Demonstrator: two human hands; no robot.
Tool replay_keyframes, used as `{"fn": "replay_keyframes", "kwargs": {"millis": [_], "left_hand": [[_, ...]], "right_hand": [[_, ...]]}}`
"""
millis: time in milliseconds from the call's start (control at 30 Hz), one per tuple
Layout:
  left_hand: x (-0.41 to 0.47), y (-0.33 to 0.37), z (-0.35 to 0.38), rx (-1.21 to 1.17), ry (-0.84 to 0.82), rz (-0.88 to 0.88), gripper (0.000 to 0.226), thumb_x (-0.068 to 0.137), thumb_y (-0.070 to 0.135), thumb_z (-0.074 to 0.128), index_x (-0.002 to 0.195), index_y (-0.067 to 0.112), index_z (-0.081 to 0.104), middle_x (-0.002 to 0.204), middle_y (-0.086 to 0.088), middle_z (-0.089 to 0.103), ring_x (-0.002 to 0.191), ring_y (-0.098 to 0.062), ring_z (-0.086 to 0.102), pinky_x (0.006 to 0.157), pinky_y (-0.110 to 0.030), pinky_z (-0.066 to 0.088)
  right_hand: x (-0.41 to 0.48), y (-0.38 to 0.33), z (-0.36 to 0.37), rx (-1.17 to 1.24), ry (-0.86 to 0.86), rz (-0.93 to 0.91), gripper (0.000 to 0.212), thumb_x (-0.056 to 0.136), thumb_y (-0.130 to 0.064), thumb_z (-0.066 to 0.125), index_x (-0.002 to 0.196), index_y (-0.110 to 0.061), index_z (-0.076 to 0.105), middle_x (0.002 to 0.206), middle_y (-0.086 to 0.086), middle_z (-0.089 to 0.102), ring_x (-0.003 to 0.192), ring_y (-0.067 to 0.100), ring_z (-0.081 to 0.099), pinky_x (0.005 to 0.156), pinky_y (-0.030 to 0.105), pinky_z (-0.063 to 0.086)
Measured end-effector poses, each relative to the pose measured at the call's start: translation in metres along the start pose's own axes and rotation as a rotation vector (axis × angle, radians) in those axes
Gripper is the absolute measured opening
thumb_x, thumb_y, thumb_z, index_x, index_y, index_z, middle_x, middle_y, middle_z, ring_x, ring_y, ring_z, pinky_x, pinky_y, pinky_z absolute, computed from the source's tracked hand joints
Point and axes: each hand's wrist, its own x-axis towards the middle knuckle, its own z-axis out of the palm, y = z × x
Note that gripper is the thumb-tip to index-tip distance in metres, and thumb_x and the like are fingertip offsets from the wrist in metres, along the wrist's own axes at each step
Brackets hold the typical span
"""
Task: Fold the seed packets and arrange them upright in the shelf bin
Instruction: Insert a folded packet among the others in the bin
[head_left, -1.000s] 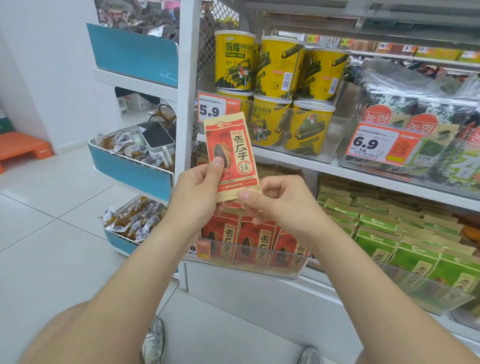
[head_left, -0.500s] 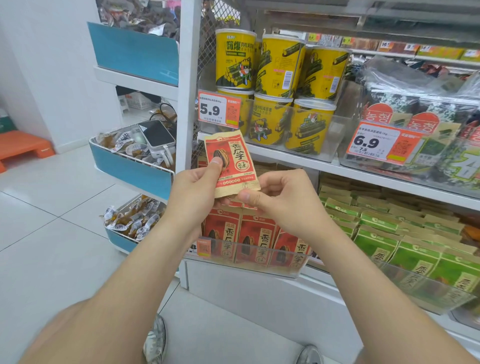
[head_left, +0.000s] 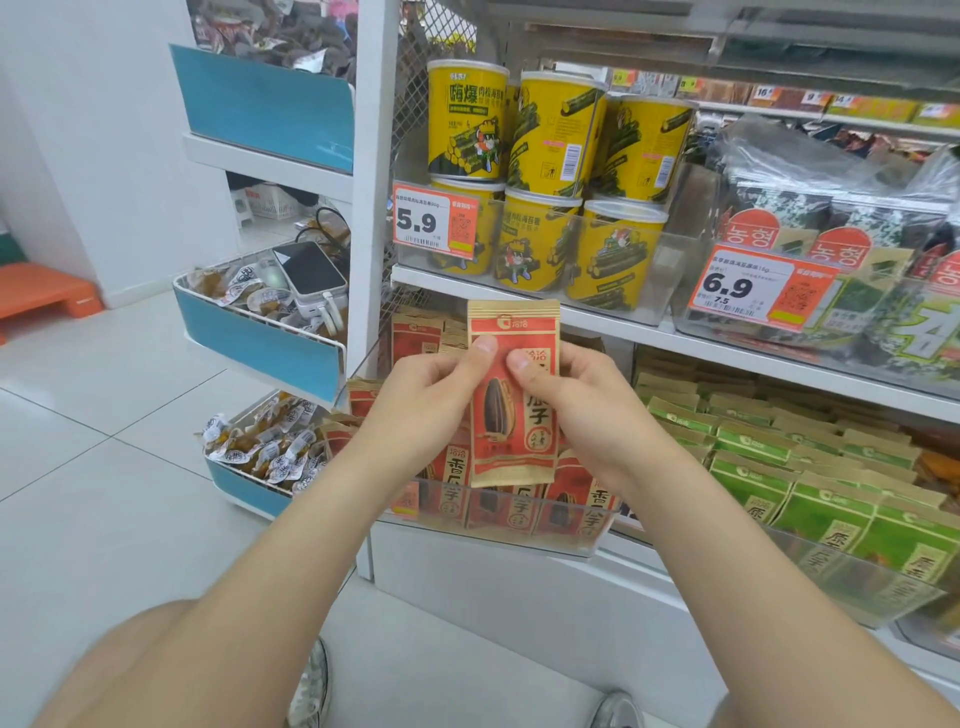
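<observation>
— What does the left grip have?

— It is pinching the left edge of a red seed packet. The left thumb lies on the front and the fingers are curled behind.

— And the right grip?

— It has the same hold on the right edge, with the right thumb pressed on the printing. Both are holding that one packet.

— How does the packet sit?

— It is upright with its face to the camera, and its brown top band stands above both thumbs. It is up in the air in front of the clear shelf bin. Its lower edge overlaps the red packets standing inside.

— Is it touching them?

— I cannot tell.

— What else is around?

— Green packets fill the next bin to the right. Yellow tubs are stacked on the shelf above, behind a 5.9 price tag. To the left, a blue side basket holds wrapped snacks and a white device.
</observation>
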Motion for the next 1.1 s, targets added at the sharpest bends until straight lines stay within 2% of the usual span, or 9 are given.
{"fn": "replay_keyframes", "kwargs": {"millis": [133,300,433,600,733,833,933,1000,1100], "left_hand": [[0.001,-0.001,0.001,-0.148,0.157,0.09,0.022,0.108,0.032,0.063,0.115,0.018,0.078,0.102,-0.004,0.083,0.092,-0.023,0.081,0.077,-0.04,0.067],[0.0,0.002,-0.003,-0.172,0.098,0.019,0.019,0.105,0.028,0.068,0.116,0.018,0.08,0.1,-0.005,0.084,0.091,-0.023,0.082,0.077,-0.037,0.068],[-0.001,0.001,0.001,-0.222,0.027,-0.013,0.023,0.1,0.028,0.073,0.118,0.016,0.08,0.104,-0.008,0.083,0.092,-0.027,0.082,0.076,-0.034,0.067],[0.002,0.004,-0.002,-0.265,0.028,-0.044,0.028,0.103,0.039,0.068,0.112,0.016,0.082,0.107,-0.01,0.083,0.1,-0.026,0.08,0.09,-0.041,0.062],[0.002,0.009,-0.004,-0.348,-0.011,-0.044,0.029,0.109,0.033,0.057,0.116,0.016,0.08,0.114,-0.01,0.081,0.107,-0.025,0.078,0.094,-0.045,0.06],[0.0,0.006,-0.003,-0.306,-0.081,0.029,0.024,0.107,0.025,0.063,0.122,0.017,0.08,0.119,-0.011,0.08,0.112,-0.028,0.077,0.092,-0.048,0.062],[-0.001,0.004,-0.003,-0.331,-0.083,0.065,0.024,0.101,0.021,0.07,0.121,0.009,0.08,0.118,-0.015,0.08,0.111,-0.031,0.077,0.087,-0.047,0.065],[-0.002,0.003,-0.003,-0.357,-0.063,0.074,0.027,0.094,0.02,0.076,0.117,0.005,0.08,0.114,-0.017,0.08,0.108,-0.03,0.078,0.085,-0.046,0.066],[-0.002,0.001,-0.001,-0.356,-0.03,0.071,0.032,0.086,0.021,0.08,0.114,0.005,0.08,0.11,-0.018,0.08,0.105,-0.027,0.078,0.088,-0.047,0.066]], "right_hand": [[-0.002,0.003,0.005,-0.087,-0.05,-0.004,0.02,0.1,-0.019,0.075,0.119,-0.011,0.077,0.105,0.011,0.082,0.095,0.033,0.081,0.085,0.048,0.066],[0.003,0.002,0.01,0.069,0.122,-0.048,0.037,0.106,-0.038,0.066,0.112,-0.003,0.075,0.103,0.02,0.08,0.092,0.037,0.079,0.085,0.049,0.065],[0.003,-0.003,0.015,0.243,0.214,-0.01,0.031,0.106,-0.028,0.067,0.105,0.003,0.074,0.107,0.035,0.074,0.087,0.042,0.072,0.088,0.063,0.06],[0.005,-0.004,0.016,0.299,0.242,-0.024,0.039,0.107,-0.031,0.065,0.115,0.006,0.073,0.103,0.024,0.078,0.08,0.03,0.075,0.071,0.04,0.064],[0.004,-0.002,0.016,0.372,0.373,-0.075,0.036,0.105,-0.035,0.067,0.107,-0.001,0.079,0.096,0.019,0.08,0.075,0.025,0.075,0.069,0.039,0.064],[0.002,0.0,0.017,0.236,0.466,-0.187,0.028,0.103,-0.036,0.072,0.105,-0.009,0.079,0.089,0.013,0.081,0.074,0.023,0.075,0.074,0.043,0.064],[0.001,0.0,0.017,0.056,0.483,-0.267,0.027,0.102,-0.034,0.073,0.122,-0.021,0.061,0.086,0.009,0.081,0.076,0.022,0.077,0.074,0.04,0.063],[0.001,0.001,0.019,-0.081,0.424,-0.311,0.021,0.104,-0.035,0.07,0.116,-0.022,0.058,0.086,0.006,0.08,0.075,0.017,0.076,0.069,0.036,0.059],[-0.002,0.002,0.023,-0.188,0.263,-0.288,0.021,0.107,-0.041,0.061,0.111,-0.021,0.061,0.093,-0.004,0.077,0.081,0.003,0.072,0.075,0.027,0.053]]}}
